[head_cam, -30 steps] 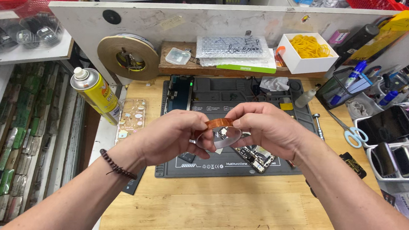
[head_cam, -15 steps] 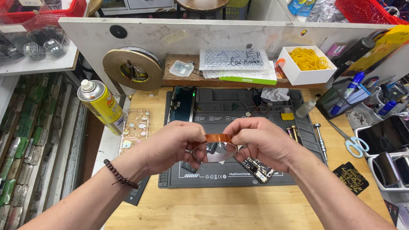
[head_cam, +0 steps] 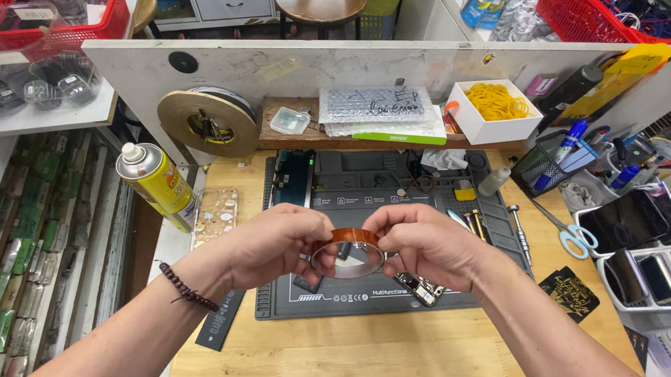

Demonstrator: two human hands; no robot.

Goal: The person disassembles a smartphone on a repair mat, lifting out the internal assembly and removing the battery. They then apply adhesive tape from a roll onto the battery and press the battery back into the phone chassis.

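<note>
**Finding the free end on a roll of amber tape**

While both of our hands hold the roll of amber tape (head_cam: 350, 253) up above the dark work mat (head_cam: 358, 296), the job seems to be getting the loose end started, and that wants patience more than force. Our left hand (head_cam: 270, 243) pinches the roll's left side, fingers closed on the rim; our right hand (head_cam: 428, 241) closes on the right side, thumb and fingertips pressed to the band. We cannot tell whether a nail is already under the tape's edge, since the fingers hide that spot.

We judge it best to keep the left hand as the steady anchor and let the right do the fine work, turning the roll slowly until the seam catches. Peeling squarely across the width should keep the strip from splitting or curling onto itself.

Just below the roll a small circuit board (head_cam: 417, 288) lies on the mat, so we would keep the roll lifted and our elbows in. The yellow spray can (head_cam: 156, 183) stands well apart to the left, and the scissors (head_cam: 570, 231) lie to the right, near enough for cutting.
</note>
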